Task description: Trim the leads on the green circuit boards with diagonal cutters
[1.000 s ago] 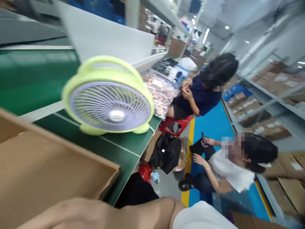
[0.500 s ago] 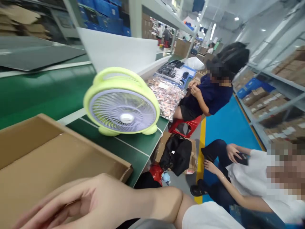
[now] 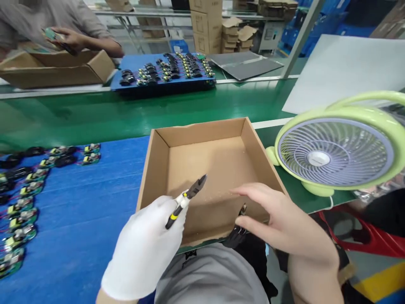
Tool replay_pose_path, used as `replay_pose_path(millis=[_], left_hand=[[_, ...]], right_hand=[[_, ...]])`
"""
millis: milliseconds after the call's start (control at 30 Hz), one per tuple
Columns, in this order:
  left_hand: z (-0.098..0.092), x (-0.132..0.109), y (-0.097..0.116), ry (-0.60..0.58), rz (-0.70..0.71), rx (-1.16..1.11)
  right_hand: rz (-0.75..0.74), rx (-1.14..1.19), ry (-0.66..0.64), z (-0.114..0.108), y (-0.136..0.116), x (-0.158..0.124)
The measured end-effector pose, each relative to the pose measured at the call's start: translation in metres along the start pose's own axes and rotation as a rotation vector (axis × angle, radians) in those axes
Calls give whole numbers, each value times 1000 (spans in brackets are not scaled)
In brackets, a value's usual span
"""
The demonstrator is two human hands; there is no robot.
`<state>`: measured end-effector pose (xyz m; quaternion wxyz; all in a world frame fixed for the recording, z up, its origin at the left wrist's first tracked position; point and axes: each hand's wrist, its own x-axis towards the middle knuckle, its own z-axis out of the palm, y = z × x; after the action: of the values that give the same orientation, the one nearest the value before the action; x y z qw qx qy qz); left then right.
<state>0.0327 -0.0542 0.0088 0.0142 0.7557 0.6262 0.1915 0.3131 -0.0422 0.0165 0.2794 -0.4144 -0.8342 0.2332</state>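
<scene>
My left hand [image 3: 144, 249] wears a white glove and is closed round small cutting pliers [image 3: 186, 198] with yellow-and-black handles, jaws pointing up and right over an open cardboard box [image 3: 158, 147]. My bare right hand [image 3: 281, 221] hovers at the box's near right corner, fingers held together and pointing left; a small dark object [image 3: 237, 234] shows under its palm, and I cannot make out whether the hand holds it. The box's brown floor looks bare.
A blue mat [image 3: 72, 211] on the left carries several small green circuit assemblies [image 3: 22, 202]. A lime-green desk fan [image 3: 335, 147] stands right of the box. Beyond the green conveyor [image 3: 126, 109] lie a blue tray of parts [image 3: 164, 71] and another person's hands at a cardboard box [image 3: 57, 67].
The view has swung left from the aisle with seated people to the workbench. The gloved left hand with pliers has come into view, and my right hand now sits at the box's corner.
</scene>
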Motion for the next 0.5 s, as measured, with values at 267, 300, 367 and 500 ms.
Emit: replay_pose_path(millis=[267, 300, 367, 500], left_hand=[[13, -7, -2, 103, -13, -183], [14, -7, -1, 105, -15, -200], [14, -7, 0, 98, -37, -238], [17, -4, 2, 25, -138, -321]], right_hand=[[-205, -69, -429, -12, 0, -2], [-196, -63, -426, -7, 0, -2], [-180, -54, -388, 2, -2, -3], [-190, 7, -283, 6, -5, -7]])
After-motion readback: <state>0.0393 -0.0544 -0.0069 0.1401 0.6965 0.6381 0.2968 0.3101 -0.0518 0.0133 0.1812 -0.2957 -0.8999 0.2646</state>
